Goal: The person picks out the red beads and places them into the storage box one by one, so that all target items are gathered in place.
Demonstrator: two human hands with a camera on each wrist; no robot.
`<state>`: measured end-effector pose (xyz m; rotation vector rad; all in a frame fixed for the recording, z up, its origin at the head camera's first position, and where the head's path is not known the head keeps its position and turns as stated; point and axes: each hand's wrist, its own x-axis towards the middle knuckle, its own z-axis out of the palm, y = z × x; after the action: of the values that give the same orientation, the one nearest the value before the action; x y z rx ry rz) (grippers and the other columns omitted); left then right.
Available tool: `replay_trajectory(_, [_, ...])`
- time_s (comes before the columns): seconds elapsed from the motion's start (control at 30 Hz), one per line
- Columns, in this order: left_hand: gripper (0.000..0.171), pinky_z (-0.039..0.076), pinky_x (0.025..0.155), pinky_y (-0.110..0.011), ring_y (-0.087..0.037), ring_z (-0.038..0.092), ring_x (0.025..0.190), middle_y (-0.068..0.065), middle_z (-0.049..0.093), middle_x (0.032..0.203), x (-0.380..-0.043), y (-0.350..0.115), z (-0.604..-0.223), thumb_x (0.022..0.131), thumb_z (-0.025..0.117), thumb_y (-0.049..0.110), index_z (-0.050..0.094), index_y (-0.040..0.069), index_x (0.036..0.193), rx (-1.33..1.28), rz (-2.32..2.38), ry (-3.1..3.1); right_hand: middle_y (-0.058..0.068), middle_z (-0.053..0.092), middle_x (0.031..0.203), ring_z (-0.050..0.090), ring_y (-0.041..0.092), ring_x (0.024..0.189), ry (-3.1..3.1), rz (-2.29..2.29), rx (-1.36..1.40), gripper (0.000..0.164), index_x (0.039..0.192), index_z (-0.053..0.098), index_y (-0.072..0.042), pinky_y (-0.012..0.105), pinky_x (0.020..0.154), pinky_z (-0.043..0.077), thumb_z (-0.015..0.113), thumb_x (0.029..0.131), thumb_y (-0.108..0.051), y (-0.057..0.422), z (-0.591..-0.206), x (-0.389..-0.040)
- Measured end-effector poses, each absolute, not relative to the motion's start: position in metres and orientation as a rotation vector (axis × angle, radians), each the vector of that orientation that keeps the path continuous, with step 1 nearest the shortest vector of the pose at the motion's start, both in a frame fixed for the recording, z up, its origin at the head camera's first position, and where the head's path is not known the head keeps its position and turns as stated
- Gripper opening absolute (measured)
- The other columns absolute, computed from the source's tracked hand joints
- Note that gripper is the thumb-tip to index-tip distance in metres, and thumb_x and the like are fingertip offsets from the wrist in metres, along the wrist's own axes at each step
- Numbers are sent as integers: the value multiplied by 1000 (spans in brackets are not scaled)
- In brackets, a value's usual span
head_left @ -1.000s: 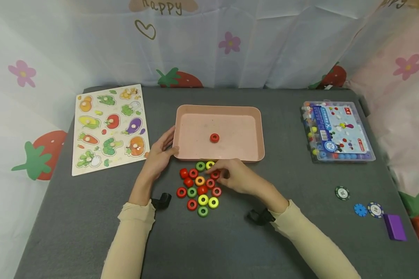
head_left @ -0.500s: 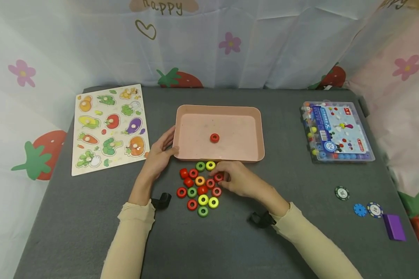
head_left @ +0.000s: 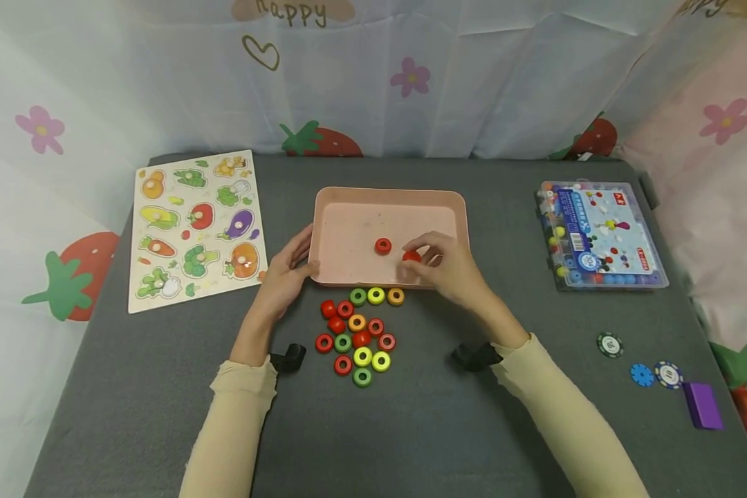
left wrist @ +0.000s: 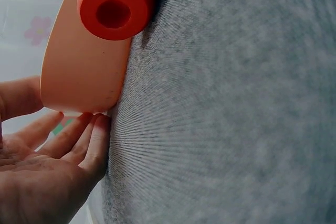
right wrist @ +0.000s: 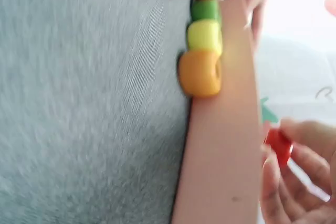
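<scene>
My right hand (head_left: pixel 451 270) pinches a red bead (head_left: pixel 412 256) between thumb and fingers, over the right front part of the shallow pink tray (head_left: pixel 348 207). Another red bead (head_left: pixel 382 246) lies inside the tray, left of that hand. My left hand (head_left: pixel 280 280) rests at the tray's left front corner. In the left wrist view its nearly straight fingers (left wrist: pixel 94 142) touch the outer wall, with the thumb at the rim. Several ring beads in red, green, yellow and orange lie in front of the tray, among them a yellow bead (head_left: pixel 376 296) and an orange bead (head_left: pixel 395 297).
A vegetable puzzle board (head_left: pixel 199 228) lies left of the tray. To the right sits a clear bead box (head_left: pixel 604 235) with a printed label. Poker chips (head_left: pixel 611 344), a blue disc (head_left: pixel 642 375) and a purple block (head_left: pixel 703 406) lie at the right front.
My right hand has lifted a red bead from the group and carried it up and right over the tray. The orange bead it covered now shows. My left hand stays put.
</scene>
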<state>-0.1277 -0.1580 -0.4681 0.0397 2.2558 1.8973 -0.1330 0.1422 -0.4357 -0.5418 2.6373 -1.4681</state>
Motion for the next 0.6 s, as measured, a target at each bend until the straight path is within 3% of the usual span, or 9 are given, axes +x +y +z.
replay_trajectory(0.2, [65, 24, 121, -49, -30, 31, 148, -14, 35, 160, -129, -158, -470, 99, 52, -2, 29, 10, 158, 35, 1898, 2250, 14, 67, 101, 62, 25, 78, 2733, -1376, -441, 22, 105, 73, -1, 34, 70, 50, 78, 84, -4, 145, -446, -152])
replay_trajectory(0.6, [65, 27, 120, -46, -25, 36, 146, -8, 39, 159, -126, -158, -468, 99, 54, 2, 31, 15, 158, 33, 1864, 2290, 12, 69, 104, 66, 25, 85, 2731, -1290, -359, 29, 110, 72, -5, 35, 73, 51, 78, 82, -1, 131, -451, -167])
